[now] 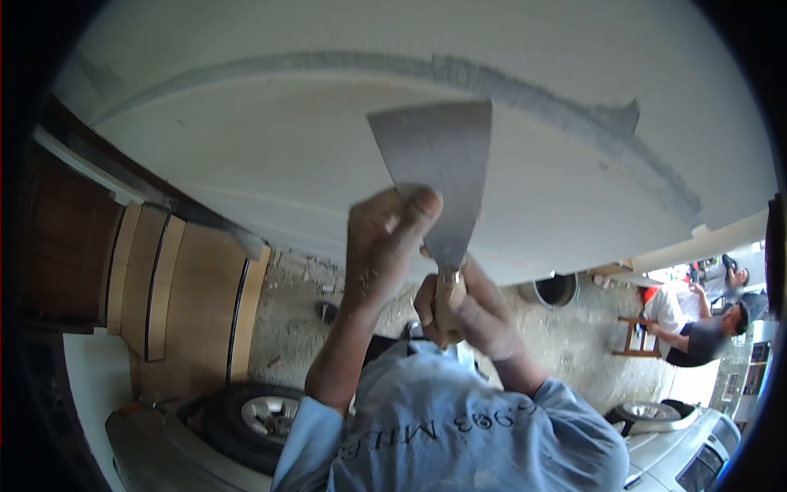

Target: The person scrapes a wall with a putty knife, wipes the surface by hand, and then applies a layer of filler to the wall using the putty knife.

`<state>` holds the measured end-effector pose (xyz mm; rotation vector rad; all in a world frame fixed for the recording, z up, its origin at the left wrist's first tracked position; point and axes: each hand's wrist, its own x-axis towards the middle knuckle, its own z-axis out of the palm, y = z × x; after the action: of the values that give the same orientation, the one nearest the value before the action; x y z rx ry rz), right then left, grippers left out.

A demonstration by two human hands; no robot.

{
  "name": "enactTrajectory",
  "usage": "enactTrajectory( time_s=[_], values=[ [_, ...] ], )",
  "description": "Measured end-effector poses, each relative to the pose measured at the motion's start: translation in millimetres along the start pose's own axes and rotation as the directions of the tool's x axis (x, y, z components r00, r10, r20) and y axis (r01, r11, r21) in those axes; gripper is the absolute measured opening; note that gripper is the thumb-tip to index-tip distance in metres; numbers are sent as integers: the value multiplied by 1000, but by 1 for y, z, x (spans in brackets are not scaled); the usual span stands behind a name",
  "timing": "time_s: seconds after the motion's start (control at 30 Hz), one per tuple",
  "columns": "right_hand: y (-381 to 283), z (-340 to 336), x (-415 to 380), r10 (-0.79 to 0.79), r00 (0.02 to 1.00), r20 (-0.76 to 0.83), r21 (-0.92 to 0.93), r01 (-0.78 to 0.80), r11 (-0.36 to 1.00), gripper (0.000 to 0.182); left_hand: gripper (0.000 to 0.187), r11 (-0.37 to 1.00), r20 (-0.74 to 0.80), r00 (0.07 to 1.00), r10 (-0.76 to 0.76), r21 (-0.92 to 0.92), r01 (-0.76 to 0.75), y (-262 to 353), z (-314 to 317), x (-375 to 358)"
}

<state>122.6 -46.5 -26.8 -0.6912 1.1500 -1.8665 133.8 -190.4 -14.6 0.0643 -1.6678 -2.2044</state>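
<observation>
Putty knife (438,172) held by both hands against the white panel (270,156)
Your right hand (467,307) is clamped on the handle; your left hand (381,250) presses fingers on the blade, which points away from you

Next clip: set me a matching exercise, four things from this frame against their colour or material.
Things:
1. putty knife blade
2. putty knife handle
3. panel
4. sleeve

Descriptions:
A. light blue cloth
B. wood
C. white, with a grey curved band
D. bare grey metal

Pairs: 1-D, 2-B, 3-C, 4-A. The right hand has its grip on the handle; the left hand touches the blade.
</observation>
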Motion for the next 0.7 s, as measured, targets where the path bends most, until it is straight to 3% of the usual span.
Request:
enactTrajectory(
  time_s=[0.1, 0.2, 0.3, 0.57, 0.7],
  values=[
    [9, 2, 1, -105, 988, -110, 62, 112, 992, 33, 30, 995, -15, 997, 70, -66, -71, -10, 1, 15],
    [10, -2, 3, -170, 965, -202, 11, 176, 984, 45, 33, 986, -79, 983, 163, -8, -164, -1, 12, 28],
    [7, 1, 7, -260, 936, -236, -46, 257, 965, 38, 34, 960, -82, 958, 275, 75, -269, 16, 25, 38],
    [14, 10, 25, -385, 867, -316, -195, 338, 921, 44, 35, 948, -29, 948, 316, 45, -315, 23, 19, 57],
    [16, 14, 28, -408, 845, -345, -156, 377, 913, 38, 35, 932, 28, 936, 351, 80, -352, 20, 15, 63]
  ],
)
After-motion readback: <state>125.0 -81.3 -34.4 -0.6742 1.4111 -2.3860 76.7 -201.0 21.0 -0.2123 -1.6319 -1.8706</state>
